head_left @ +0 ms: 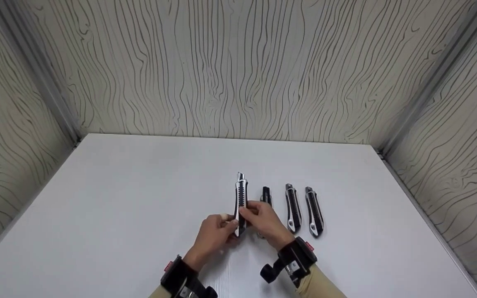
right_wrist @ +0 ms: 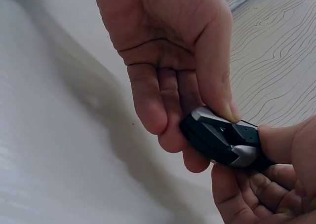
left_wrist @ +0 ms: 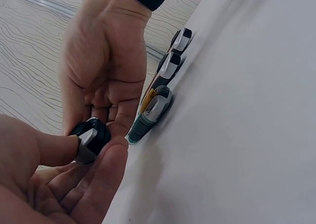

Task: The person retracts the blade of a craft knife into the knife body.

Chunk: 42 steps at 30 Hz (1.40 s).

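Observation:
A utility knife [head_left: 242, 194], black and silver with a ribbed grip, is held upright in the head view by both hands. My left hand [head_left: 213, 235] pinches its lower end between thumb and fingers. My right hand [head_left: 268, 221] grips its middle from the right, thumb on the front. In the left wrist view the butt of the knife [left_wrist: 91, 141] shows between the hands. The right wrist view shows that same silver and black end [right_wrist: 222, 135] with fingertips of both hands around it.
Three similar utility knives lie on the white table [head_left: 131, 198], right of the held one. The nearest knife [head_left: 266, 193] is partly hidden by my right hand; a middle knife [head_left: 293, 207] and a far-right knife [head_left: 314, 212] lie beyond. Wood-patterned panels [head_left: 222, 70] surround the table.

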Each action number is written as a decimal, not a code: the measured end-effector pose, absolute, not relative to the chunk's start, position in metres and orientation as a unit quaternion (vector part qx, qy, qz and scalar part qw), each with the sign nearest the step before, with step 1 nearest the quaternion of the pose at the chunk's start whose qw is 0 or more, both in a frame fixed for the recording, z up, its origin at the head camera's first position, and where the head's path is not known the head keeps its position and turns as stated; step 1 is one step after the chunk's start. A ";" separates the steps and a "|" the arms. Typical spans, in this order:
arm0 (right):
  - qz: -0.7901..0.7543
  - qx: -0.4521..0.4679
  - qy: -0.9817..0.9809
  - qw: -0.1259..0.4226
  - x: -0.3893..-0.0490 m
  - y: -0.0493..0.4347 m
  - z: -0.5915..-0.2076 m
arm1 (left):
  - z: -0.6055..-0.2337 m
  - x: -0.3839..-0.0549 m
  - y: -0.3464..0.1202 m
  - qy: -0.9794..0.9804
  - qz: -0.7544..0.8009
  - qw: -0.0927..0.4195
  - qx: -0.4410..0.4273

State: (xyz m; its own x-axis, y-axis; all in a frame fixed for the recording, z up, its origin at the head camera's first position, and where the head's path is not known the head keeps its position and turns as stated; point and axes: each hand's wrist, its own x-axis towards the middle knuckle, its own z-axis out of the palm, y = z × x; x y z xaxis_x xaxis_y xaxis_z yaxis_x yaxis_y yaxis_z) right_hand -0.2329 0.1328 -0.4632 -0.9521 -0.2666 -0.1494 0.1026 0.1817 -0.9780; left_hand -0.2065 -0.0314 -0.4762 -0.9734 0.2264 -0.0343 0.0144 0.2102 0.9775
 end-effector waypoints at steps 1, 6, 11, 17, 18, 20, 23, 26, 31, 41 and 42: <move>-0.636 -0.055 0.756 0.145 -0.233 0.133 -0.463 | -0.476 -0.206 -0.032 0.773 0.624 0.086 0.078; -0.631 -0.061 0.760 0.146 -0.231 0.132 -0.463 | -0.477 -0.207 -0.032 0.775 0.622 0.084 0.077; -0.627 -0.066 0.761 0.152 -0.230 0.132 -0.463 | -0.477 -0.207 -0.034 0.776 0.621 0.080 0.076; -0.618 -0.068 0.769 0.151 -0.230 0.131 -0.463 | -0.477 -0.206 -0.035 0.771 0.627 0.086 0.073; -0.616 -0.067 0.770 0.151 -0.229 0.131 -0.462 | -0.477 -0.206 -0.035 0.771 0.627 0.087 0.071; -0.615 -0.064 0.770 0.155 -0.229 0.131 -0.462 | -0.477 -0.206 -0.035 0.770 0.628 0.088 0.070; -0.614 -0.063 0.770 0.159 -0.229 0.130 -0.461 | -0.477 -0.206 -0.035 0.770 0.627 0.092 0.072; -0.615 -0.061 0.770 0.158 -0.230 0.129 -0.461 | -0.476 -0.206 -0.037 0.764 0.631 0.104 0.079; -0.610 -0.057 0.777 0.146 -0.231 0.127 -0.462 | -0.475 -0.206 -0.039 0.752 0.641 0.131 0.080; -0.503 -0.047 0.857 0.104 -0.235 0.122 -0.461 | -0.477 -0.208 -0.048 0.791 0.601 0.101 0.050; -0.495 -0.047 0.862 0.102 -0.236 0.121 -0.461 | -0.477 -0.209 -0.048 0.795 0.597 0.096 0.047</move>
